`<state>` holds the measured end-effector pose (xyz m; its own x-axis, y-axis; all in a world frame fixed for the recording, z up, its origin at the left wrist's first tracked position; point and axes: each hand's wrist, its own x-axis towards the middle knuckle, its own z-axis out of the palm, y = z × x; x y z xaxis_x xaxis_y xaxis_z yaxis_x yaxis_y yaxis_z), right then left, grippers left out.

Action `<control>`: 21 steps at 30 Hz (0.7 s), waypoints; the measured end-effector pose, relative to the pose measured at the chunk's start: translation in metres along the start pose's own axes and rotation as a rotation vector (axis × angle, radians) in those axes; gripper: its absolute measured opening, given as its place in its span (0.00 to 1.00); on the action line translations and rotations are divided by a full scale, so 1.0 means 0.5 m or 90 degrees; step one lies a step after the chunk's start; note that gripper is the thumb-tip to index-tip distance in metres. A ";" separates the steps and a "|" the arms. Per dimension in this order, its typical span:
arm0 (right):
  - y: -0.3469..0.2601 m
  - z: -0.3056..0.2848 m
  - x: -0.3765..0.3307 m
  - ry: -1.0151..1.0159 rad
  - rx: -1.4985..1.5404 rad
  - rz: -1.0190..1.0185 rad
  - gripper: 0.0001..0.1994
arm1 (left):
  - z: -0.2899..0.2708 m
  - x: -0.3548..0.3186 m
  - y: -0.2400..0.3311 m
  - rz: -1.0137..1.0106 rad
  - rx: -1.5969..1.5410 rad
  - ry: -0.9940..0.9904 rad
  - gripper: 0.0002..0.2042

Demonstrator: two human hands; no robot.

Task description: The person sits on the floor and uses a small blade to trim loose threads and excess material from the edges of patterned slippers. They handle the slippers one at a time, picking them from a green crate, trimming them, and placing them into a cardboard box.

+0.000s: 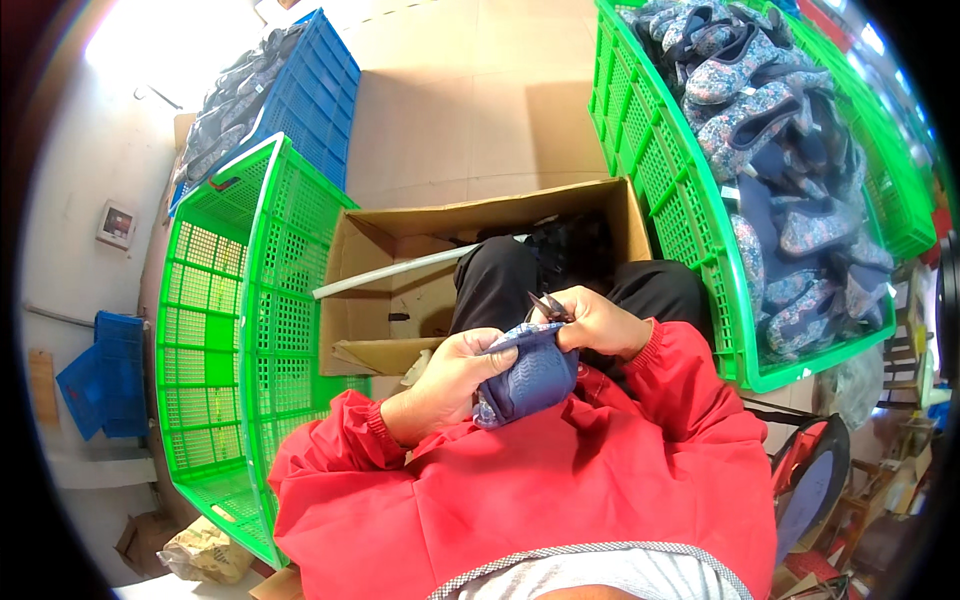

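Note:
My left hand (pixel 447 378) is closed on a navy fabric shoe upper (pixel 537 382) with a small floral print along its edge, the thumb pressed on top. It sits above my lap, in front of the red jacket. At its far edge, my right hand (pixel 606 322) is closed around dark thread snips (pixel 549 307), whose pointed blades stick out up and to the left beyond the fingers. The right fingertips also touch the rim of the upper. The snips' handles are hidden inside the hand.
Past my knees stands an open cardboard box (pixel 470 208) with a white pole (pixel 400 270) across it. A green crate (pixel 668 195) heaped with floral shoe uppers (pixel 742 120) is at right. A tipped green crate (pixel 262 330) and a filled blue crate (pixel 318 95) stand at left.

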<state>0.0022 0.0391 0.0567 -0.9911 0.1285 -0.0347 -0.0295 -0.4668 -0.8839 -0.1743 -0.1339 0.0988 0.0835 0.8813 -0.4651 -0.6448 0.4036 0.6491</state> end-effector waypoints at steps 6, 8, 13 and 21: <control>0.082 -0.003 0.005 -0.007 0.237 -0.009 0.15 | 0.018 -0.003 0.003 -0.009 -0.178 -0.123 0.20; 0.074 0.020 0.029 0.069 0.202 -0.036 0.15 | 0.007 -0.001 -0.002 0.003 -0.217 -0.154 0.21; 0.086 0.034 0.065 0.128 0.148 -0.050 0.10 | -0.002 0.015 -0.028 -0.060 -0.260 -0.159 0.18; 0.112 0.050 0.088 0.359 0.148 -0.108 0.06 | 0.023 0.042 -0.041 0.291 -0.174 -0.094 0.17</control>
<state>-0.0463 -0.0035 0.0174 -0.7515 0.6288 -0.1997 -0.2704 -0.5697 -0.7761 -0.1506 -0.1209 0.0823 -0.1585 0.9848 -0.0709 -0.8126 -0.0893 0.5759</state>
